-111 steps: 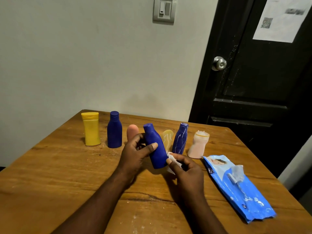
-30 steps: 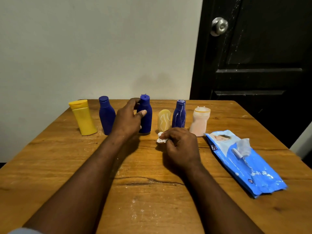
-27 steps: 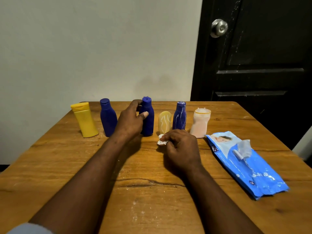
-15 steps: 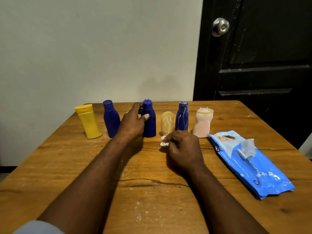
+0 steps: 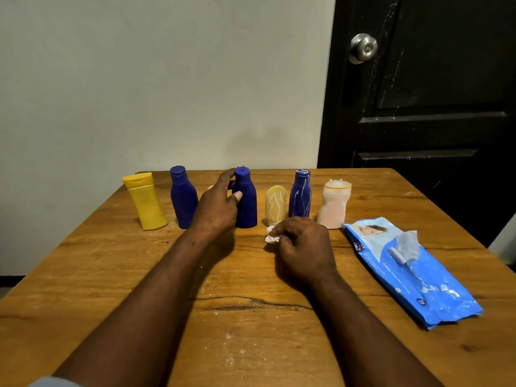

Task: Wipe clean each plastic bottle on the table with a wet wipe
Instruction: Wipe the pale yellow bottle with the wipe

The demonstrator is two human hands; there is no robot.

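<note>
Wooden table (image 5: 251,331), perhaps dusty, pale wall (image 5: 167,79), black door (image 5: 432,107)

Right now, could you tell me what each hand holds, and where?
The left hand grips the middle blue bottle around its shoulder; right hand pinches a crumpled wet wipe.

Wooden table (image 5: 83,275). Far row, left to right: yellow bottle (image 5: 145,201), blue bottle (image 5: 183,197), second blue bottle (image 5: 247,201), cream bottle (image 5: 275,204), streaked blue bottle (image 5: 300,194), pink bottle (image 5: 334,204). Near right: blue wipes pack (image 5: 413,270).
</note>
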